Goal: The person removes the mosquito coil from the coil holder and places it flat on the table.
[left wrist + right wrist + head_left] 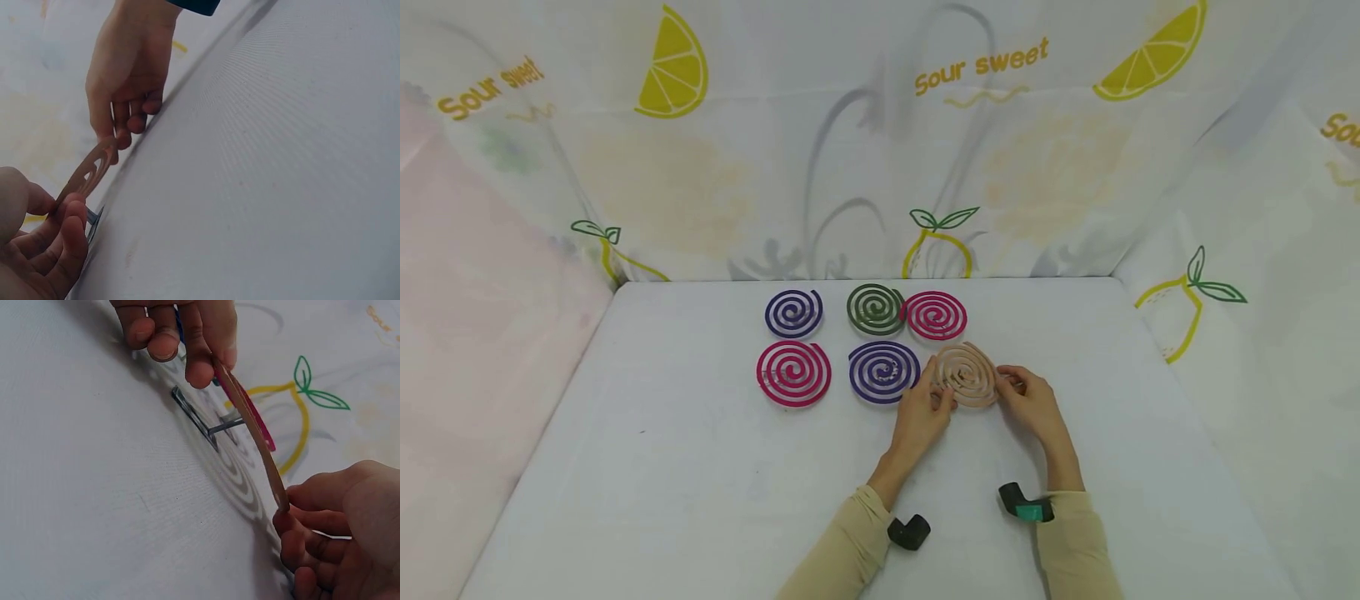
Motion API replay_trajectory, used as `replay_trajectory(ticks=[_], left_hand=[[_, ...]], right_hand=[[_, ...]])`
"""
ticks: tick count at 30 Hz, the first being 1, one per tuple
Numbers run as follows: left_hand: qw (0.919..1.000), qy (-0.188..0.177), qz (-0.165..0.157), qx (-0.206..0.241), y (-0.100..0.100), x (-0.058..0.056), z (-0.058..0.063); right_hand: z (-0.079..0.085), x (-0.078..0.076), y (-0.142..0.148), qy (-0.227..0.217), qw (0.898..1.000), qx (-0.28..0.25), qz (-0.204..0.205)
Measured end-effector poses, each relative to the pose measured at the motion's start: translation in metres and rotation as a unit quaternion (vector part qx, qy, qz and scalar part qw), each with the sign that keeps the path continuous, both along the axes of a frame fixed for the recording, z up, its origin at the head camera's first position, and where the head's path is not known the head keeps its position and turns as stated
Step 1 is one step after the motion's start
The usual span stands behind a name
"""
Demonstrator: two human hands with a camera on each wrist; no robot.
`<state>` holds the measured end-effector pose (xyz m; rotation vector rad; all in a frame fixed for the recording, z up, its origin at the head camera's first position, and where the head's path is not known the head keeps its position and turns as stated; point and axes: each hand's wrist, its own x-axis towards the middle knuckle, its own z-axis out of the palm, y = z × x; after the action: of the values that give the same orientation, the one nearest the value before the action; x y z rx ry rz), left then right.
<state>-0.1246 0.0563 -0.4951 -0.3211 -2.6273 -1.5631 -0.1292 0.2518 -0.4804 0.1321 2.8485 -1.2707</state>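
Observation:
A tan mosquito coil (967,375) is raised a little above the table, pinched at its opposite edges by both hands. My left hand (925,412) holds its left edge and my right hand (1030,404) its right edge. Seen edge-on in the right wrist view, the coil (259,440) is tilted, with a small metal stand (194,415) under it. That stand appears to meet the coil's underside; how they join is unclear. Close beside the left fingers lies a larger purple coil (884,372), and just behind the tan one lies a pink coil (936,316).
A green coil (874,309) touches the pink one in the back row. Farther left are a small purple coil (793,314) and a larger pink coil (793,373). Lemon-printed cloth (760,167) walls the white table (662,483) behind and at the sides.

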Motion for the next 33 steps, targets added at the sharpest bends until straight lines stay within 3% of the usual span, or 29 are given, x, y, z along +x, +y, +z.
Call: replay_trajectory(ticks=[19,33], left_hand=[[0.9996,0.006,-0.015,0.022,-0.001,-0.001,0.009],[0.9988,-0.003,-0.002,0.049,-0.006,0.001,0.013]], right_hand=[[0.005,0.0,0.001,0.02,0.999,-0.036,-0.008],[0.013,0.006,-0.001,0.003,0.993,-0.114,-0.007]])
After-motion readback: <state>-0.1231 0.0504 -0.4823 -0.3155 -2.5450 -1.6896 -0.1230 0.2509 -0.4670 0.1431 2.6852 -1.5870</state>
